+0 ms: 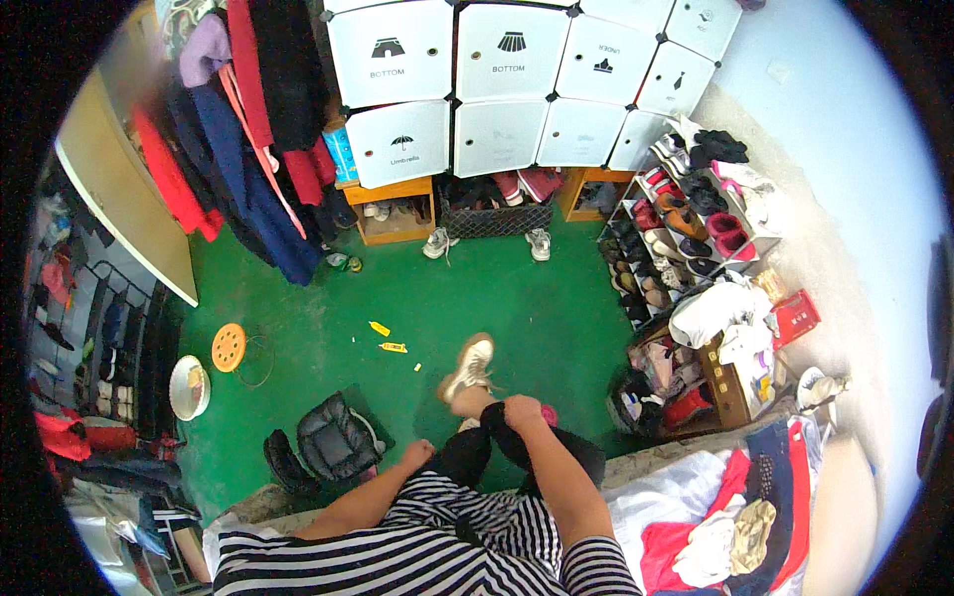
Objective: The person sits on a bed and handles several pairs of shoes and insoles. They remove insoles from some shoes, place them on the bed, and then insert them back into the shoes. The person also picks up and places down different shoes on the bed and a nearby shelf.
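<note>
My right hand point(522, 412) is curled over the lower part of a black trouser leg point(503, 439), just above my bare ankle. Below that ankle is a cream-white lace-up shoe point(474, 363) with a tan sole, on the raised leg. My left hand point(419, 451) is a loose fist beside the other knee, with nothing seen in it. Two small yellow tubes, one farther off point(379, 328) and one nearer point(393, 347), lie on the green floor point(313, 320), with a tiny yellowish piece point(417, 367) near them. A pink round thing point(549, 415) shows behind my right hand.
A black padded seat point(337, 436), an orange stool point(229, 347) and a white basin point(190, 387) stand at left. Loose sneakers point(538, 244) lie before a black crate point(496, 221) and white cabinets point(501, 134). A loaded shoe rack point(671, 238) and piled clothes point(715, 514) are at right.
</note>
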Available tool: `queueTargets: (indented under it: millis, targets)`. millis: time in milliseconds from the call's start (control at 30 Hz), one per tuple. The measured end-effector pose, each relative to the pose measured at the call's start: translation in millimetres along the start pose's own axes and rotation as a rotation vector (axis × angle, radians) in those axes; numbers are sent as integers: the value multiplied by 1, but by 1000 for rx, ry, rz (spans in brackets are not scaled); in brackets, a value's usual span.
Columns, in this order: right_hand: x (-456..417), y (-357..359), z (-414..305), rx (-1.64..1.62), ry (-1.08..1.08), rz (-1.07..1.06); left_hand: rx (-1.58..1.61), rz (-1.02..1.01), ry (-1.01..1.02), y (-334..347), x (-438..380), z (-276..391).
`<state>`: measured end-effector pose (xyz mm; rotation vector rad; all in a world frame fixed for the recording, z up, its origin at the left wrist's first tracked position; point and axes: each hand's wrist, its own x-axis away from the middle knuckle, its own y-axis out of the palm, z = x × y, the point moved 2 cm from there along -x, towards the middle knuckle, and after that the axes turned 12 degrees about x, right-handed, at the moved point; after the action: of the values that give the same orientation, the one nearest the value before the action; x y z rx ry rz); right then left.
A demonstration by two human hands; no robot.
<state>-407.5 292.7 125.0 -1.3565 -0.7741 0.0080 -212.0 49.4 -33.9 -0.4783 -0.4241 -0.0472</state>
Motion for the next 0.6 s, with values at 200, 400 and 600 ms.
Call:
queueTargets:
  millis: [200, 400, 600]
  targets:
    - [73, 12, -13, 84, -60, 28, -420, -102, 123, -30, 23, -33]
    - [137, 43, -24, 40, -200, 485, -843, 43, 406, -47, 55, -31]
    - [144, 73, -32, -363, -113, 691, -837, 189, 402, -74, 63, -18]
